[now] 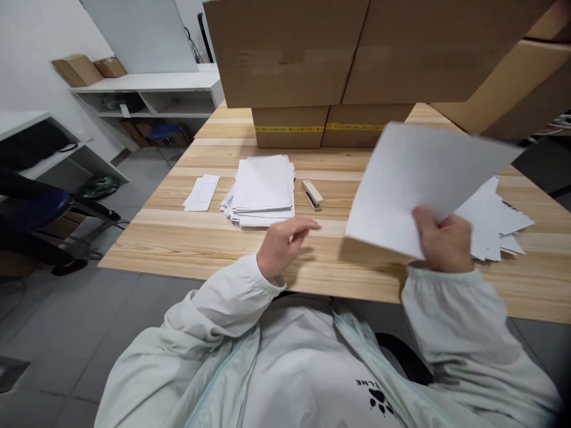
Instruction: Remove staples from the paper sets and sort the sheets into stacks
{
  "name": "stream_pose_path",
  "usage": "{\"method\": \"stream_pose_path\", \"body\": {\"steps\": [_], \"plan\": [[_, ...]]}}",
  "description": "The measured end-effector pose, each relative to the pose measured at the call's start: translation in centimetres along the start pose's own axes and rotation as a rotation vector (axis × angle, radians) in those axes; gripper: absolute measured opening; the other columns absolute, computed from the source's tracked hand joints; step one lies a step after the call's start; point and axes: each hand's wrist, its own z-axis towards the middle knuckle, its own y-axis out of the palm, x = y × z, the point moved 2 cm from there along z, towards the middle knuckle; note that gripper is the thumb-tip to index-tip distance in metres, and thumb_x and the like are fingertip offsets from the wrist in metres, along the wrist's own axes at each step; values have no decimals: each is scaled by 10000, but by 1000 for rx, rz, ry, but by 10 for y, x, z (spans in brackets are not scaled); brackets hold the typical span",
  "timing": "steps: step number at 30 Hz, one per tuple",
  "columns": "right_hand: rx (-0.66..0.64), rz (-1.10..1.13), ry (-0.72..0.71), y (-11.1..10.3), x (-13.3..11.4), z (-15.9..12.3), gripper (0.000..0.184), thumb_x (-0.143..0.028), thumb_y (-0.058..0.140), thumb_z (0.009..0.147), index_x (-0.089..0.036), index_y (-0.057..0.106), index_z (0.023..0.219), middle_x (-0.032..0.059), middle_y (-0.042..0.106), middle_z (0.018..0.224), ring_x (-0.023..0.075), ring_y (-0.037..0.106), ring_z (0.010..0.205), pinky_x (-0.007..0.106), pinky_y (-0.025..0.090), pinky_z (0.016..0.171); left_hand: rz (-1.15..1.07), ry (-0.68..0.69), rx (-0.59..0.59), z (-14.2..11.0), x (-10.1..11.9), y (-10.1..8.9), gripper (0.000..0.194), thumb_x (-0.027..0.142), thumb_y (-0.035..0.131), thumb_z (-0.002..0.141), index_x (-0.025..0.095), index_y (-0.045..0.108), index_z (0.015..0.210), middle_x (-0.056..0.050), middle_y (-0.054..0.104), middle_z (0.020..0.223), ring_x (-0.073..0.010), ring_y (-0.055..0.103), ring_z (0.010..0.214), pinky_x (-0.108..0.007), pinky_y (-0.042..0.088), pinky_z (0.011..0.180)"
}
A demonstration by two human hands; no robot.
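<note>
White sheet (401, 184) spreads beyond the right hand's (447, 242) thumb, gripped at its near edge, likely to leave its face free | blank, smooth, faintly bowed | left hand (280, 245) empty, fingers curled, narrowly gapped | stapler (311, 195) beyond its fingertips, presumably for easy reach | loose papers (487, 221) beside right knuckles

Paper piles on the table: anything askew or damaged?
The pile beside the right hand looks askew: its corners jut in several directions. The stack beside the stapler is neater, with edges sticking out. No damage shows.
</note>
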Motion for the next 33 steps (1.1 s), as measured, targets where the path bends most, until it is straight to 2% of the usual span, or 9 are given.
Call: {"method": "stream_pose_path", "body": {"steps": [2, 6, 10, 14, 16, 19, 22, 25, 33], "plan": [[210, -64, 61, -8, 3, 48, 381, -386, 712, 812, -50, 780, 979, 238, 744, 1020, 256, 667, 832, 374, 459, 685, 210, 102, 140, 11, -8, -28, 269, 135, 511, 906, 187, 765, 978, -84, 777, 1056, -179, 708, 1029, -302, 531, 951], [244, -342, 150, -14, 24, 109, 412, -301, 611, 874, -38, 743, 1162, 275, 722, 1103, 339, 672, 991, 443, 459, 809, 612, 48, 210, 37, -37, -75, 245, 105, 500, 902, 184, 720, 973, -81, 761, 1045, -203, 700, 999, -342, 538, 918], [251, -574, 207, -12, 45, 112, 477, -358, 722, 767, -87, 729, 1159, 325, 684, 1170, 488, 602, 1142, 617, 415, 911, 904, -54, -51, 56, -61, -82, 229, 223, 645, 893, 206, 667, 1120, -80, 724, 1188, -239, 647, 1157, -361, 523, 969], [577, -609, -63, -16, 30, 95, 592, -245, 724, 743, -121, 639, 1316, 269, 620, 1336, 432, 518, 1305, 599, 372, 1058, 1076, -132, -318, 66, -71, -73, 476, 357, 723, 867, 208, 579, 1296, -103, 683, 1293, -287, 641, 1179, -365, 532, 866], [592, -560, -154, -12, 10, 86, 563, -176, 696, 740, -98, 649, 1296, 256, 637, 1304, 397, 523, 1306, 560, 377, 1086, 1107, -132, -396, 70, -72, -74, 489, 428, 702, 881, 211, 578, 1302, -101, 699, 1264, -299, 664, 1134, -363, 519, 815], [320, -153, -160, 10, -32, 70, 437, -167, 666, 783, -135, 678, 1219, 201, 669, 1244, 301, 641, 1134, 500, 481, 1013, 1101, -129, -410, 73, -73, -78, 469, 531, 609, 925, 218, 601, 1274, -93, 729, 1188, -291, 687, 1078, -342, 486, 763], [-318, 490, 113, 55, -82, 43, 236, -303, 681, 859, -202, 702, 1071, 115, 693, 1181, 200, 686, 1000, 424, 547, 976, 1092, -134, -388, 72, -76, -80, 398, 510, 582, 947, 235, 624, 1232, -77, 735, 1178, -273, 699, 1033, -323, 452, 708], [-810, 670, 349, 105, -126, 14, 181, -307, 681, 893, -198, 720, 1032, 96, 711, 1107, 177, 684, 984, 373, 591, 941, 1081, -106, -358, 68, -79, -78, 344, 468, 580, 958, 243, 630, 1213, -61, 730, 1195, -261, 699, 1017, -320, 430, 676], [-962, 697, 521, 183, -141, 0, 55, -164, 642, 921, -170, 690, 948, 85, 688, 995, 133, 655, 841, 257, 634, 711, 1044, -54, -241, 59, -85, -74, 288, 456, 575, 970, 246, 627, 1160, -24, 733, 1157, -206, 695, 1009, -307, 372, 606]]}}
